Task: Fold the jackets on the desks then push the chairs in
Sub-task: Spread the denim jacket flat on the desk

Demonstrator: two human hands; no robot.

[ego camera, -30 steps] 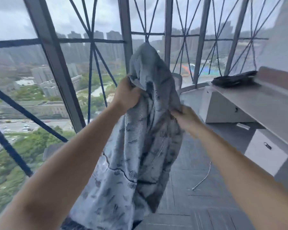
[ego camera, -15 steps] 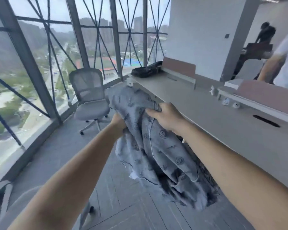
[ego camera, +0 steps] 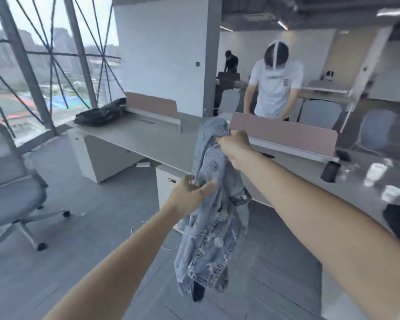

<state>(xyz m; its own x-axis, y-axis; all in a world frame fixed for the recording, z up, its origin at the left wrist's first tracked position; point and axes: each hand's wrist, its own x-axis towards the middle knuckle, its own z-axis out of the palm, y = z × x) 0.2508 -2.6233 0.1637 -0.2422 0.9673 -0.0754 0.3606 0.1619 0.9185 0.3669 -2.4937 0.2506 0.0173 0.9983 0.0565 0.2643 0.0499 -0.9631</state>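
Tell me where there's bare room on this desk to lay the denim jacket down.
The widest bare stretch of desktop lies between the black bag at the window end and the denim jacket hanging from your right hand, in front of the pink divider. The right end is crowded: a dark cylinder and pale cups sit there.

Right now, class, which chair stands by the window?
The grey mesh chair at far left, beside the window; the others stand beyond the pink dividers.
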